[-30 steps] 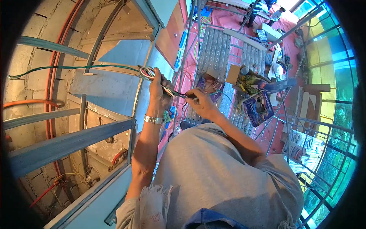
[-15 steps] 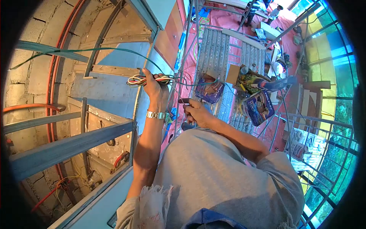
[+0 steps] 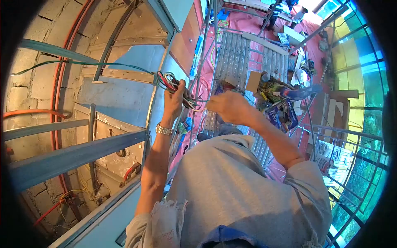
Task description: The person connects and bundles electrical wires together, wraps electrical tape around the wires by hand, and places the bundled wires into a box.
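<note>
A folded bundle of coloured electrical wires, red, white, green and black, is gripped in my left hand, its loops sticking out above the thumb. A green wire stretches from the upper left toward this bundle. My right hand is closed just to the right, its fingertips close to the wire ends that come out below my left hand. Those fingers appear to pinch the wires, though the back of the hand hides most of the grip.
Perforated steel scaffold planks lie below, with a printed box and an open cardboard box on them. Metal framing and orange conduits line the left wall. A person stands far off at the top.
My right hand has risen and moved right, turning its back to the camera. My left hand has shifted slightly right and down, and the wire bundle's loops now point upward.
</note>
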`<act>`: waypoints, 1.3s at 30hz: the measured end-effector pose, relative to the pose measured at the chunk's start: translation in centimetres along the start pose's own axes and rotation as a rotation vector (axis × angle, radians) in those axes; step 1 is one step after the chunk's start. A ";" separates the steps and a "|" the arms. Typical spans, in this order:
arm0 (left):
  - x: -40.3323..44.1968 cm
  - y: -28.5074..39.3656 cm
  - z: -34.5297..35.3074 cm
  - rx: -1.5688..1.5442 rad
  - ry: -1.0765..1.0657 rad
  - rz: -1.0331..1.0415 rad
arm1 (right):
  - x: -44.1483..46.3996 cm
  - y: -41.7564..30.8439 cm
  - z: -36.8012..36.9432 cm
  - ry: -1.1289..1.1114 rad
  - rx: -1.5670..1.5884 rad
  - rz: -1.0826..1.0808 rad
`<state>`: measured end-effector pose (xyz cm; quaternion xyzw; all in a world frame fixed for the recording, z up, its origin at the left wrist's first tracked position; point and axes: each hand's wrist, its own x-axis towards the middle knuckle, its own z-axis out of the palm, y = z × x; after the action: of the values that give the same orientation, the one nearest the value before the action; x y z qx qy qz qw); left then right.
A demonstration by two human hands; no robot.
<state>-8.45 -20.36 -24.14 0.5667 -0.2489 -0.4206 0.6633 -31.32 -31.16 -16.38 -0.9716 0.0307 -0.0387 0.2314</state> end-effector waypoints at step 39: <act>-4.1 1.4 3.6 0.153 -0.184 -0.282 | 3.9 3.9 5.5 0.624 -0.030 0.110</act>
<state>-13.09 -18.87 -21.37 0.6038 -0.2581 -0.5393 0.5272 -27.06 -32.45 -22.82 -0.9131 0.1534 -0.3216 0.1984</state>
